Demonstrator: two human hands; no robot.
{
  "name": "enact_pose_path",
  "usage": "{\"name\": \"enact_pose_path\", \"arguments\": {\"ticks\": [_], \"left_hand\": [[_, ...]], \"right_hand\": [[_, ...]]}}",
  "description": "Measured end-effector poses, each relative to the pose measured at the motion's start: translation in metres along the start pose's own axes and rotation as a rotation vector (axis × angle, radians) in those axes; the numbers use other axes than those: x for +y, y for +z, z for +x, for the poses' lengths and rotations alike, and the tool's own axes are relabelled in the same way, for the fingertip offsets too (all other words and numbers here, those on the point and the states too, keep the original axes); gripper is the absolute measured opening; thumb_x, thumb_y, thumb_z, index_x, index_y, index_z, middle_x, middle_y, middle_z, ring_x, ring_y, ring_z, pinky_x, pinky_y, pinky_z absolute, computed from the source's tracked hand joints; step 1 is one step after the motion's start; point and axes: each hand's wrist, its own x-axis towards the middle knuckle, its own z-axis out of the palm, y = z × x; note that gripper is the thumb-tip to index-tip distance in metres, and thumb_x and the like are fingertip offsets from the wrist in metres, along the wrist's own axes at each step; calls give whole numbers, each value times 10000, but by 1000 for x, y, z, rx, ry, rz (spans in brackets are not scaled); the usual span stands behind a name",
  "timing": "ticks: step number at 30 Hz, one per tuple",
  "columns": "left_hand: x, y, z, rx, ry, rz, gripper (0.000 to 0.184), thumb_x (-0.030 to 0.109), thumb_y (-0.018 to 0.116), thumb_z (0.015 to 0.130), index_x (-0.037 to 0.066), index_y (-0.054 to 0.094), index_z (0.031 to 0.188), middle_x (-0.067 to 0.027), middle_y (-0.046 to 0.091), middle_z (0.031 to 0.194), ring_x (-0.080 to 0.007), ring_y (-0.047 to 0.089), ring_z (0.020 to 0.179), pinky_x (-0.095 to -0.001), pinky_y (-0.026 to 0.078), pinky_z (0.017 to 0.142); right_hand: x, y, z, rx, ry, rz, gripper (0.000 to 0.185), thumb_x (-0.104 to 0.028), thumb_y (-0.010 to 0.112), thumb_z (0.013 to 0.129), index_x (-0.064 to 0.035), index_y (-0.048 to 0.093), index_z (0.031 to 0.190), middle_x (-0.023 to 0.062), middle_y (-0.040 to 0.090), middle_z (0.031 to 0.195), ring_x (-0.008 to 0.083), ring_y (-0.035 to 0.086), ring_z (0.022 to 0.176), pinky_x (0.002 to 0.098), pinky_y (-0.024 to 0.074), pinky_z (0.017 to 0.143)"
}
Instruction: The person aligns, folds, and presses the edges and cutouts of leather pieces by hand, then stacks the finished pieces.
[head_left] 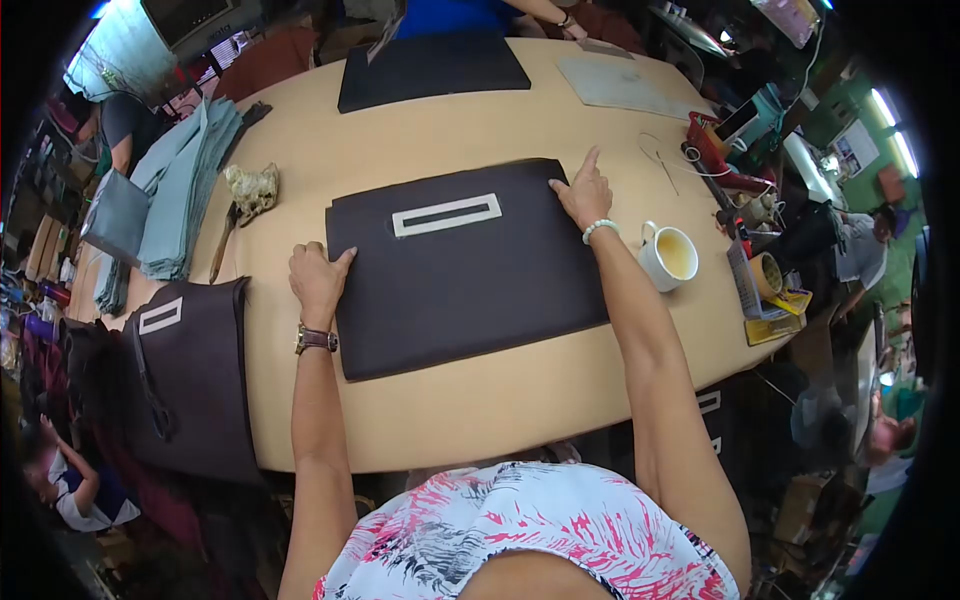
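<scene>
A stack of dark brown leather-like panels [470,290] lies flat on the table in front of me. On its top, near the far edge, sits a white rectangular frame [447,215] with a long slot. My left hand [318,278] is at the left edge of the stack, thumb apart from the fingers and touching or nearly touching the side. At the far right corner, my right hand [586,195] has its thumb against the edge and its index finger stretched outward. Neither hand is wrapped round anything.
A white mug [668,256] with yellowish liquid stands near my right forearm. More brown panels [195,370] hang over the left edge. Grey-green folded material [185,190], a brush [224,240], a black panel [435,75] and a tool basket [745,275] surround the work. Another person [455,15] is across the table.
</scene>
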Motion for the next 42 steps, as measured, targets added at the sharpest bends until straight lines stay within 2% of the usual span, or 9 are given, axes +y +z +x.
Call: {"name": "enact_pose_path", "arguments": {"ticks": [5,10,16,22,25,28,31,39,42], "left_hand": [[-2,16,19,-100,-66,-150,429,267,776,648,-13,606,926,-184,605,903,-324,597,860,-394,478,761],[7,12,24,-180,-171,-407,468,175,768,646,-27,569,1019,-198,642,938,-307,635,872,-362,494,757],[-19,28,36,-374,-113,-742,427,84,692,694,-57,544,1069,-169,650,949,-211,643,809,-306,509,693],[-11,5,31,-486,-252,-1136,371,184,652,775,-34,559,1060,-113,639,934,-172,619,777,-258,491,679],[-10,6,34,-473,-366,-1068,538,184,677,755,-74,464,1177,-117,630,902,-178,623,777,-271,501,694],[-11,6,29,-339,-353,-896,637,171,645,792,5,349,1331,-108,619,965,-174,614,823,-283,497,702],[-20,10,30,-371,-236,-1112,722,84,620,794,39,238,1405,-154,603,1042,-176,593,925,-304,498,769],[-10,10,40,-529,-12,-1139,520,-39,579,747,0,496,1258,-107,573,1161,-163,538,1062,-257,412,922],[8,-26,28,-482,112,-1185,481,-24,579,759,-12,518,1236,-92,561,1192,-169,512,1107,-273,364,976]], "right_hand": [[5,-2,2,37,7,53,954,-305,730,708,27,148,1386,234,533,1144,378,530,1018,444,411,880],[-10,-21,-27,-171,142,84,870,-243,724,715,32,206,1358,275,566,1078,386,570,990,426,455,849],[-16,-29,-18,-151,185,335,858,-217,709,715,34,196,1355,289,575,1075,386,575,1017,404,453,892],[4,-21,-8,-193,266,303,860,-270,692,739,22,170,1357,285,568,1091,385,571,1025,407,448,907],[-4,-27,-16,-161,280,270,845,-276,690,743,21,182,1350,272,572,1094,383,574,1016,412,453,895],[-7,-37,-19,-179,315,237,833,-278,687,747,17,194,1349,262,581,1081,384,577,1008,417,458,881],[2,-23,-11,-226,273,235,820,-267,678,756,1,191,1359,259,590,1059,387,577,1003,418,460,873],[-7,9,16,-78,95,474,727,-146,598,799,-16,180,1381,272,576,1083,418,552,1031,436,444,885],[-26,-27,3,147,-103,586,699,-102,573,804,-1,195,1383,234,615,948,380,600,871,401,468,794]]}}
